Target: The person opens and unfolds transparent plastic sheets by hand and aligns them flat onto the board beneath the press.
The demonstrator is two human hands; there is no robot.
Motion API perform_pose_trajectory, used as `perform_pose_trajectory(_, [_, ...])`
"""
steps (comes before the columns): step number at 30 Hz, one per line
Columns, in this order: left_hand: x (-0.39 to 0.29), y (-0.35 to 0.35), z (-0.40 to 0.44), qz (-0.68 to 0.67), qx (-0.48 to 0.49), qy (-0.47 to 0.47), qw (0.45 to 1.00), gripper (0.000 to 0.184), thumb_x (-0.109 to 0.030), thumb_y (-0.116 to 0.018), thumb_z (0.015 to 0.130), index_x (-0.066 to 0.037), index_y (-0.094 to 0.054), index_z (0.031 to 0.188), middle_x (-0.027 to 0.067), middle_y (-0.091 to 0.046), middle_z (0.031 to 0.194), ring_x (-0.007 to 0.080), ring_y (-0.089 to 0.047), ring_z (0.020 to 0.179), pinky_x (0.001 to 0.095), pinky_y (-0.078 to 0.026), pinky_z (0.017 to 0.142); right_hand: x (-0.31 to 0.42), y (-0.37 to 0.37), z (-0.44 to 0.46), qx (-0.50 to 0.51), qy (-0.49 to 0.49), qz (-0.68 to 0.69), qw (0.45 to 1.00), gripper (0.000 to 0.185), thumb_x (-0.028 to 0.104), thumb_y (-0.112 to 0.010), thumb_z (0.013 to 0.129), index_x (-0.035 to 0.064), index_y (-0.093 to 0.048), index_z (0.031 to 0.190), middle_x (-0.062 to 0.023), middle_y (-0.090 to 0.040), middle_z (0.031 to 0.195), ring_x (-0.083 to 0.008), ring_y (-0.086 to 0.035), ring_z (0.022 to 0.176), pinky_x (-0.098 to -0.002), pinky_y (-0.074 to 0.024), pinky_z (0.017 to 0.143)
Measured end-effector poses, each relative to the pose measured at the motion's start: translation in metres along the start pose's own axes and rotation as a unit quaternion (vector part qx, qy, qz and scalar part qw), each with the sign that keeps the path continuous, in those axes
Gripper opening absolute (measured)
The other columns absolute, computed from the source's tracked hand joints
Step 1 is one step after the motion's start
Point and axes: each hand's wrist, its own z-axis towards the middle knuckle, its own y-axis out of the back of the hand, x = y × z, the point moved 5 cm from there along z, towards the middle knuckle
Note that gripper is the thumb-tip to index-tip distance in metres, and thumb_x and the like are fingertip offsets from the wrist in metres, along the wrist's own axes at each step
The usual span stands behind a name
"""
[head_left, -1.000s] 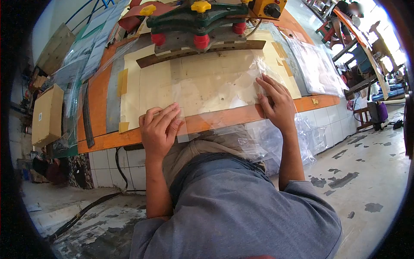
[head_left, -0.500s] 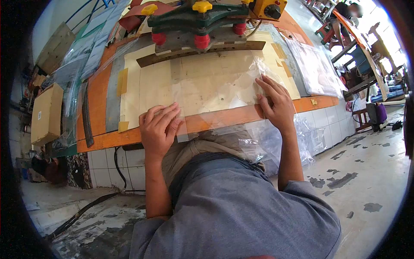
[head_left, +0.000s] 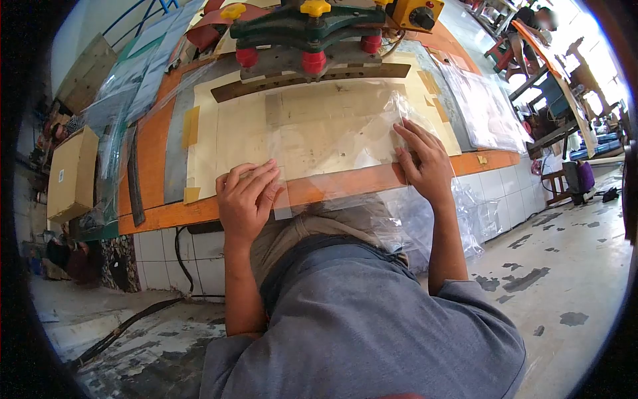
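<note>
Head view, and from where I stand the surface point(head_left: 163, 216) ends in an orange front edge right at the person's waist, so the forearms come in over it. Room lies sideways between the two hands, and forward as far as the dark metal bar point(head_left: 312, 81) under the green press head point(head_left: 312, 33). The clear plastic sheet point(head_left: 325, 143) lies over the cream board point(head_left: 232, 126), its near part hanging past the edge. The left hand point(head_left: 244, 196) rests at the sheet's near left part, fingers together; I can't tell whether its grip pinches the film. The right hand point(head_left: 424, 159) lies on the film's right side, grip loose, thumb apart from the fingers. Glare and transparency blur the sheet's outline, and the press's top is cut off.
</note>
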Motion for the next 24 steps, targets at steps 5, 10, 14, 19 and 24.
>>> perform_pose_trajectory(5, [0.0, 0.0, 0.0, 0.002, 0.003, 0.003, 1.0, 0.024, -0.032, -0.071, 0.096, -0.018, -0.08, 0.113, -0.0051, -0.078, 0.119, 0.0189, -0.064, 0.112, 0.0363, -0.04, 0.098, 0.001, 0.002, 0.0, 0.004, -0.003, 0.001, 1.0, 0.041, 0.031, -0.065, 0.097, 0.0172, -0.068, 0.136, -0.0089, -0.063, 0.145, -0.0307, -0.059, 0.134, -0.0442, -0.0447, 0.112])
perform_pose_trajectory(10, [0.001, -0.001, 0.0, -0.001, 0.004, -0.001, 1.0, 0.024, -0.032, -0.071, 0.096, -0.017, -0.08, 0.113, -0.0051, -0.078, 0.119, 0.019, -0.064, 0.112, 0.0363, -0.04, 0.098, 0.002, 0.003, 0.0, -0.002, -0.001, -0.006, 1.0, 0.041, 0.03, -0.065, 0.097, 0.0174, -0.069, 0.135, -0.0076, -0.063, 0.145, -0.0299, -0.06, 0.133, -0.0431, -0.0454, 0.112])
perform_pose_trajectory(14, [-0.001, -0.001, 0.0, -0.002, 0.0, 0.006, 1.0, 0.024, -0.032, -0.07, 0.096, -0.018, -0.08, 0.112, -0.0057, -0.078, 0.119, 0.0191, -0.064, 0.112, 0.0361, -0.04, 0.098, 0.002, 0.003, 0.001, 0.001, 0.002, -0.006, 1.0, 0.041, 0.03, -0.066, 0.096, 0.0175, -0.069, 0.135, -0.0075, -0.063, 0.145, -0.03, -0.06, 0.132, -0.0431, -0.0457, 0.111])
perform_pose_trajectory(19, [0.007, 0.001, 0.004, -0.078, 0.024, 0.036, 0.996, 0.023, -0.029, -0.071, 0.097, -0.014, -0.08, 0.113, 0.0002, -0.076, 0.124, 0.0217, -0.064, 0.114, 0.0378, -0.043, 0.097, 0.002, 0.003, 0.001, 0.002, -0.008, 0.001, 1.0, 0.04, 0.03, -0.066, 0.096, 0.0173, -0.069, 0.134, -0.0076, -0.063, 0.146, -0.0304, -0.059, 0.132, -0.0435, -0.0453, 0.112])
perform_pose_trajectory(24, [0.038, -0.001, 0.021, -0.351, 0.032, 0.188, 0.917, 0.03, -0.027, -0.068, 0.102, -0.008, -0.075, 0.124, 0.0096, -0.07, 0.135, 0.0204, -0.062, 0.117, 0.0353, -0.047, 0.089, 0.0, 0.0, 0.0, 0.006, -0.007, 0.007, 1.0, 0.04, 0.031, -0.065, 0.097, 0.0173, -0.069, 0.135, -0.0077, -0.062, 0.147, -0.0304, -0.058, 0.135, -0.0439, -0.0442, 0.113])
